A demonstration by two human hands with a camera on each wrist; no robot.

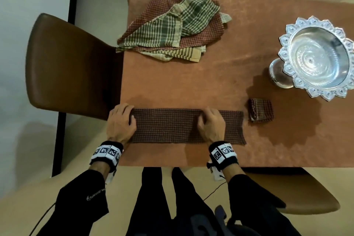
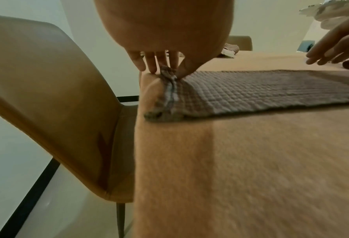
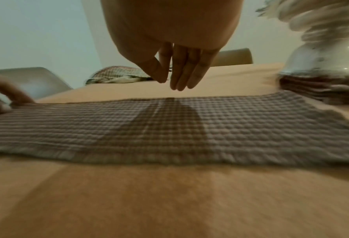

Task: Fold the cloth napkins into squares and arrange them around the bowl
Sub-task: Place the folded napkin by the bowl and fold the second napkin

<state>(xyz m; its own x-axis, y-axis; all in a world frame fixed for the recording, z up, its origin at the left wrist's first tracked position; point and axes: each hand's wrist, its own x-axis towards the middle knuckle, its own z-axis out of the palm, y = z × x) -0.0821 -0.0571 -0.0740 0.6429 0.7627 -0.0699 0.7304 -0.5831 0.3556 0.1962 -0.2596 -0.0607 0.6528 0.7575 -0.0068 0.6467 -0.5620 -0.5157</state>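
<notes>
Head view first: brown checked napkin [image 1: 183,125] lies as a long strip along the near edge of the table [image 1: 191,74], its left end right at the table's left edge. My left hand [image 1: 120,122] sits on that left end; my right hand [image 1: 210,124] is over the strip right of its middle. One folded square [image 1: 260,109] already lies near the silver bowl [image 1: 316,57], on its near-left side, and a heap of unfolded napkins [image 1: 170,28] waits at the far left. Risk I note here: the strip's end is so close to the table edge that a careless lift could drag it off toward the brown chair [image 1: 67,67]. Left wrist view: fingers [image 2: 151,64] and thumb pinch the bunched end of the strip, so that grip is closed on cloth. The bunching worries me; if I carry it over like that the layers may skew and the result will not come out square. Right wrist view, blurred: my right hand's fingers [image 3: 181,72] hang straight and together above the far edge of the strip, holding nothing, apparently just clear of it. If that hand fails to pin the middle, I judge the whole strip will slide instead of creasing, possibly nudging the finished square.
</notes>
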